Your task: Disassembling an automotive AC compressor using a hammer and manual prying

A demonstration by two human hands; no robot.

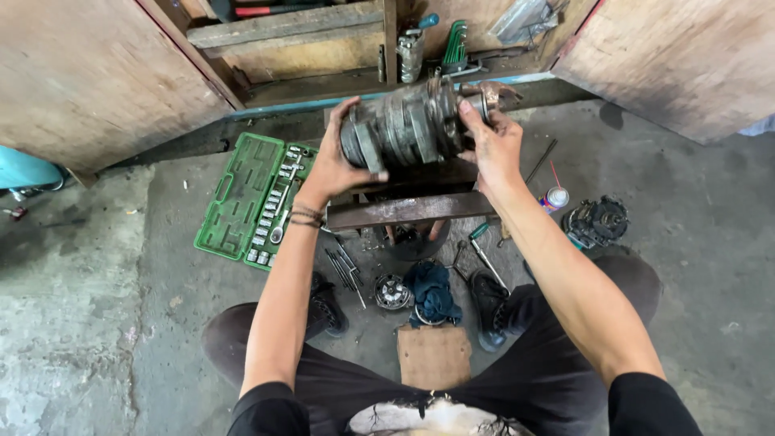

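- The person sits on the concrete floor (710, 242) and grips a grimy cylindrical metal unit (404, 125), likely a compressor body, held sideways above a rusty metal stand (408, 210).
- The left hand (335, 165) wraps the unit's end at 9 o'clock, fingers curled over the top and thumb under, closed firmly on it.
- The right hand (492, 141) presses the opposite end at 3 o'clock, fingers spread against the flange, clasping rather than loosely touching.
- Judged from this, the step in hand is lifting or seating the unit on the stand; both hands carry its weight.
- The next move seems to call for a level, steady two-handed hold, since the unit looks heavy and greasy and could slip.
- At 9 o'clock of the stand lies an open green socket set (254, 198); at 3 o'clock a spray can (555, 198) and another dismantled part (597, 220).
- At 6 o'clock, between the shoes, lie a blue rag (432, 291) and loose tools (345, 270).
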